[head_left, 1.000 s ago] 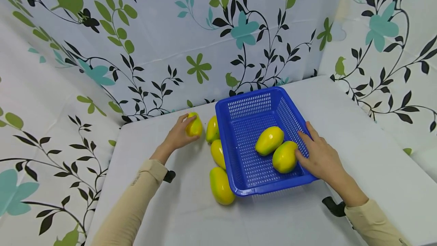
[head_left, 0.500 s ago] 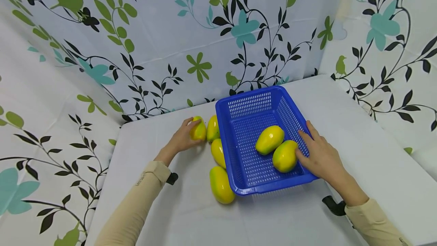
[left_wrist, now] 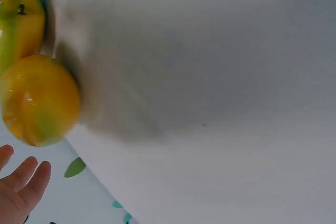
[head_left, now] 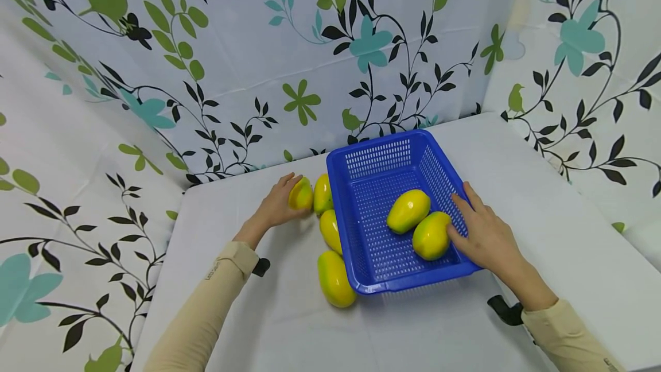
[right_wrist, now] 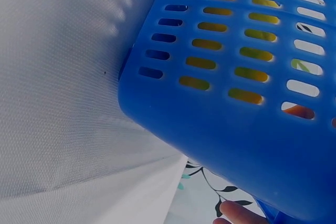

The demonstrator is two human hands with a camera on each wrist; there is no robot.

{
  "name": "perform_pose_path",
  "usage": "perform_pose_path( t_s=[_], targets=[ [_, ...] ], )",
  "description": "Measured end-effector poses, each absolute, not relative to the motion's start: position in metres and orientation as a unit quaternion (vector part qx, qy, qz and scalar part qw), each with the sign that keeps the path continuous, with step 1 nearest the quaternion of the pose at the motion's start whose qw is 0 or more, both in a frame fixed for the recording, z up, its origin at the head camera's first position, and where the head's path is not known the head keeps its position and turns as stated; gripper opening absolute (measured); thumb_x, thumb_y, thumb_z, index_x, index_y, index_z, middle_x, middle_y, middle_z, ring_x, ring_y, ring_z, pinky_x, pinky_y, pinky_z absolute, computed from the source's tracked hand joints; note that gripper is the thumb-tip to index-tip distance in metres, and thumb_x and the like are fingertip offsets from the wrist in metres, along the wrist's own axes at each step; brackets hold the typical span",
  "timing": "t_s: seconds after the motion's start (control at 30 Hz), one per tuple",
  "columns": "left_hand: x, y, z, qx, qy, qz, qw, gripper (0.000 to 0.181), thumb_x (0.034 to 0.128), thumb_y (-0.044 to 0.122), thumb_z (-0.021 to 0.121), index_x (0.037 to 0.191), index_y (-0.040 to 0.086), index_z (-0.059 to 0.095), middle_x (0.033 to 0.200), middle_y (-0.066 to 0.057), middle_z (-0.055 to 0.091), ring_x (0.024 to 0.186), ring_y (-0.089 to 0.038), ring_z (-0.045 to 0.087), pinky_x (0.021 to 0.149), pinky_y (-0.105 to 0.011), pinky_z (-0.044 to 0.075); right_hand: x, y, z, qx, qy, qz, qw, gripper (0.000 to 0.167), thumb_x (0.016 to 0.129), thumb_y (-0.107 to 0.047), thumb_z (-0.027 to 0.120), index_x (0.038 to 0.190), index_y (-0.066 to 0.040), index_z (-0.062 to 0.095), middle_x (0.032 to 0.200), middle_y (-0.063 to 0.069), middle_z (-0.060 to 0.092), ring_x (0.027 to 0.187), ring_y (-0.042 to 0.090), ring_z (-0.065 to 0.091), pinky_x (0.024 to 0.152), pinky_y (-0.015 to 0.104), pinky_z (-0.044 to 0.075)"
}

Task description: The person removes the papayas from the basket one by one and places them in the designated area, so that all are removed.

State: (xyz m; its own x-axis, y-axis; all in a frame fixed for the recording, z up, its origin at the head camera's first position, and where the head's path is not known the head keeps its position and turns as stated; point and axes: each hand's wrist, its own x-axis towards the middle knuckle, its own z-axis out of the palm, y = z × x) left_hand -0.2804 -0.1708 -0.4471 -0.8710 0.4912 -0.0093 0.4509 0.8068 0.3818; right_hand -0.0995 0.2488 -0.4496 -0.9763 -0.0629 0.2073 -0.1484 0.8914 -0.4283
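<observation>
My left hand (head_left: 276,206) is beside a yellow-green mango (head_left: 301,195) on the table. In the left wrist view the fingers (left_wrist: 32,184) are spread, with a gap between them and this mango (left_wrist: 41,100). Three more mangoes lie along the blue basket's left side: a back one (head_left: 323,195), a middle one (head_left: 330,231) and a front one (head_left: 335,279). Gripping the right wall of the basket (head_left: 338,211) is my right hand (head_left: 488,240), its thumb inside by a mango (head_left: 431,236). Another mango (head_left: 408,211) lies in the basket.
A white cloth covers the table (head_left: 279,326). Behind and at both sides hangs a patterned curtain (head_left: 232,45) with leaves, flowers and birds. Dark devices are strapped at the left wrist (head_left: 261,267) and right wrist (head_left: 505,311).
The mango at my left hand has moved right and slightly toward me, beside the back mango of the row. My left fingers have come off it. Right hand and basket stay put.
</observation>
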Motion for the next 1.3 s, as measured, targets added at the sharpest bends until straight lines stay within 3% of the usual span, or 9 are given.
perform_pose_path(
  t_s=[0.2,0.6,1.07,1.3],
  targets=[
    [-0.280,-0.158,-0.429,0.270,0.947,0.174,0.032,0.085,0.0829,0.032,0.077,0.153,0.008,0.034,0.158,-0.021,0.025,0.140,-0.043,0.032,0.107,-0.061,0.036,-0.099,0.249,-0.450,0.053,-0.968,0.229,0.092,0.060,0.092,-0.022,0.060,0.140,0.010,0.045,0.154,0.034,0.023,0.109,0.061,0.051,0.071,0.068,0.051],
    [-0.264,-0.105,-0.378,0.355,0.924,0.144,-0.012,0.082,0.0859,0.035,0.075,0.153,0.009,0.035,0.159,-0.017,0.027,0.144,-0.035,0.029,0.113,-0.055,0.030,-0.099,0.248,-0.449,0.050,-0.969,0.227,0.083,0.059,0.092,-0.023,0.060,0.140,0.009,0.046,0.154,0.034,0.022,0.110,0.060,0.050,0.072,0.067,0.052],
    [-0.252,-0.023,-0.327,0.426,0.894,0.136,-0.031,0.083,0.0869,0.040,0.073,0.154,0.013,0.033,0.160,-0.012,0.026,0.144,-0.031,0.031,0.115,-0.049,0.030,-0.101,0.250,-0.449,0.051,-0.969,0.227,0.084,0.059,0.092,-0.022,0.060,0.140,0.010,0.046,0.154,0.035,0.022,0.109,0.060,0.051,0.071,0.067,0.052],
    [-0.245,0.014,-0.319,0.453,0.881,0.138,-0.021,0.082,0.0877,0.040,0.073,0.154,0.015,0.033,0.161,-0.009,0.025,0.145,-0.028,0.029,0.115,-0.044,0.030,-0.101,0.250,-0.449,0.053,-0.969,0.226,0.084,0.059,0.092,-0.022,0.059,0.140,0.010,0.046,0.154,0.035,0.021,0.112,0.061,0.049,0.075,0.069,0.050]
  ],
)
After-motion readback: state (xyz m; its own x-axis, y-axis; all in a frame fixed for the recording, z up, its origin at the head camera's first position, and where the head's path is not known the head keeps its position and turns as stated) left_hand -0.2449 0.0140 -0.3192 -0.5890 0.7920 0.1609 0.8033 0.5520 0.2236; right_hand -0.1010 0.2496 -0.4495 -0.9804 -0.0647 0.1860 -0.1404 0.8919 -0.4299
